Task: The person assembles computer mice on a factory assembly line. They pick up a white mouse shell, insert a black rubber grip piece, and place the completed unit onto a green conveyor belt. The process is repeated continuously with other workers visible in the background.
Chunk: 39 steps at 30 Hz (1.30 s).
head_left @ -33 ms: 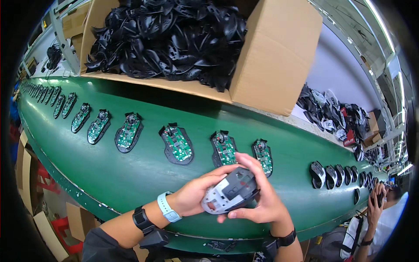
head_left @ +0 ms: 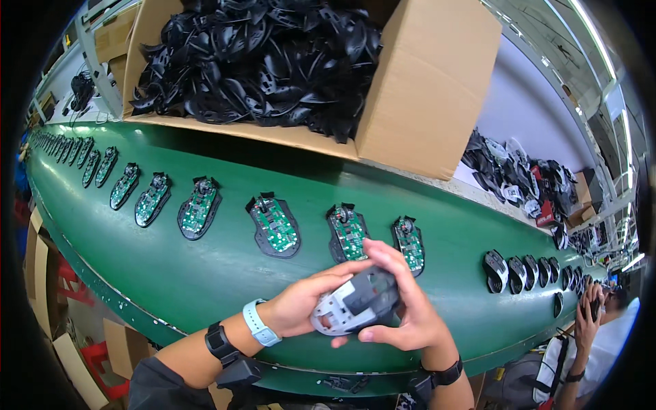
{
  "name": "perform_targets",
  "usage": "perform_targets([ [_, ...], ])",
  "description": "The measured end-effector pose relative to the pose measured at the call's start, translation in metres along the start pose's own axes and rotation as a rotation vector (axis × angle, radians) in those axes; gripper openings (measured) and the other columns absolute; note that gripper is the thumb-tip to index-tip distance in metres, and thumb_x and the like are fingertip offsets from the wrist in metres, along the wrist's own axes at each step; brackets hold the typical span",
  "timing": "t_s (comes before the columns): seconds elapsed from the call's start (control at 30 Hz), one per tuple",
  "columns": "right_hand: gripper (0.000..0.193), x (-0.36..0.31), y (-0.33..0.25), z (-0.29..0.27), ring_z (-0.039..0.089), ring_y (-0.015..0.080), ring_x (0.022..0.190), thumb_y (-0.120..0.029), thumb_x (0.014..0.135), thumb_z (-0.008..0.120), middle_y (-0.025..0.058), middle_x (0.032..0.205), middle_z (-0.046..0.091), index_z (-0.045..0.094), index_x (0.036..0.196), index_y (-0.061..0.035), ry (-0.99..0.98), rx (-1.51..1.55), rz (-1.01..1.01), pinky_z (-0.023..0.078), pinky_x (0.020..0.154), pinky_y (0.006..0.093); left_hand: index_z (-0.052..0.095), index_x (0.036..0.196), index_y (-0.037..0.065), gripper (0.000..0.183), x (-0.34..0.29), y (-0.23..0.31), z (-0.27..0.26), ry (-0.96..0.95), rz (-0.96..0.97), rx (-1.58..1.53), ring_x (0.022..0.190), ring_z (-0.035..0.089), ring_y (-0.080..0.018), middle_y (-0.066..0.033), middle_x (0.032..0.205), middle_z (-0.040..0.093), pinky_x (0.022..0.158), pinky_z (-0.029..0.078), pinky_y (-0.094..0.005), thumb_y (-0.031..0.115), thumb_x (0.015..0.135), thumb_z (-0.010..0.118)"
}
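Observation:
Between my two hands I hold a computer mouse (head_left: 362, 301) with a black and light grey shell, tilted above the green bench. My left hand (head_left: 298, 305) wraps its left side and underside. My right hand (head_left: 415, 311) grips the other side, thumb at the near edge and fingers over the far end. Just beyond my hands lie open mouse bases with green circuit boards: one (head_left: 350, 232) partly behind my fingers, another (head_left: 409, 243) to its right, and a third (head_left: 277, 225) to the left.
Several more bases with boards (head_left: 199, 207) line the green bench (head_left: 225, 287) leftward. A large cardboard box (head_left: 427, 89) of black plastic shells (head_left: 260, 65) stands behind. Assembled mice (head_left: 496, 271) sit to the right, where another person's hand (head_left: 588, 318) holds a dark object.
My hands and the mouse have shifted very slightly left. My grip on it looks the same.

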State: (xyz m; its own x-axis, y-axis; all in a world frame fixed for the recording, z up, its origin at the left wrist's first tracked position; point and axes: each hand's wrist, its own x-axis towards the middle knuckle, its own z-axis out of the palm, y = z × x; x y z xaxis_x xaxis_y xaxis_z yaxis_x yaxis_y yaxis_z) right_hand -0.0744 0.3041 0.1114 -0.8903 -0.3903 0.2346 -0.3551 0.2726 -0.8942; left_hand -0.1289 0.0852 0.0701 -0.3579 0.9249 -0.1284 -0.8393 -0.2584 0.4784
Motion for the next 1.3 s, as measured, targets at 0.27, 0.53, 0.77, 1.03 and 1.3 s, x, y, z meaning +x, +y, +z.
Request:
perform_targets([
  [0.27,0.086,-0.017,-0.011,-0.001,0.06,0.0329,0.131,-0.026,0.064,0.099,0.0222,0.144,0.06,0.06,0.137,-0.0034,-0.009,-0.002,-0.034,0.043,0.111,0.0432,0.021,0.161,0.013,0.055,-0.004,0.0,0.008,-0.019,-0.167,0.095,0.081,0.074,-0.0307,-0.0185,0.131,0.061,0.052,0.058,-0.0348,0.031,0.111,0.036],
  [0.53,0.083,-0.008,-0.018,-0.013,0.062,0.0307,0.124,-0.029,0.062,0.099,0.0168,0.139,0.064,0.063,0.132,-0.0037,-0.022,-0.07,-0.036,0.045,0.107,0.0428,0.031,0.158,0.007,0.055,-0.002,-0.013,-0.006,-0.195,-0.11,-0.177,0.112,0.07,-0.0308,-0.0197,0.139,0.059,0.088,0.061,-0.043,0.024,0.107,0.041],
  [0.77,0.077,0.007,-0.029,-0.009,0.055,0.0321,0.131,-0.026,0.075,0.092,0.0187,0.139,0.058,0.056,0.141,-0.0053,0.208,-0.226,0.02,0.048,0.104,0.041,0.015,0.165,0.023,0.075,0.002,0.001,0.015,-0.013,0.207,-0.074,0.136,0.054,-0.032,-0.0141,0.157,0.039,0.114,0.043,-0.0553,0.018,0.103,0.057],
  [1.03,0.018,0.2,-0.021,-0.032,0.066,0.0328,0.092,-0.003,0.084,0.069,0.0136,0.096,0.067,0.07,0.102,-0.0006,0.227,-0.91,-0.386,0.056,0.08,0.0403,0.034,0.158,0.007,0.081,-0.002,0.024,-0.012,0.231,0.474,0.188,0.122,0.063,-0.0251,-0.012,0.137,0.061,0.111,0.047,-0.046,0.019,0.09,0.076],
  [1.3,0.012,0.294,0.024,-0.019,0.062,0.0263,0.1,-0.014,0.082,0.067,0.0088,0.098,0.062,0.075,0.087,-0.0073,0.212,-1.538,-0.218,0.054,0.078,0.039,0.035,0.157,0.004,0.073,0.0,0.035,-0.02,0.44,0.754,0.242,0.117,0.062,-0.0166,-0.0132,0.125,0.067,0.104,0.05,-0.0347,0.006,0.095,0.072],
])
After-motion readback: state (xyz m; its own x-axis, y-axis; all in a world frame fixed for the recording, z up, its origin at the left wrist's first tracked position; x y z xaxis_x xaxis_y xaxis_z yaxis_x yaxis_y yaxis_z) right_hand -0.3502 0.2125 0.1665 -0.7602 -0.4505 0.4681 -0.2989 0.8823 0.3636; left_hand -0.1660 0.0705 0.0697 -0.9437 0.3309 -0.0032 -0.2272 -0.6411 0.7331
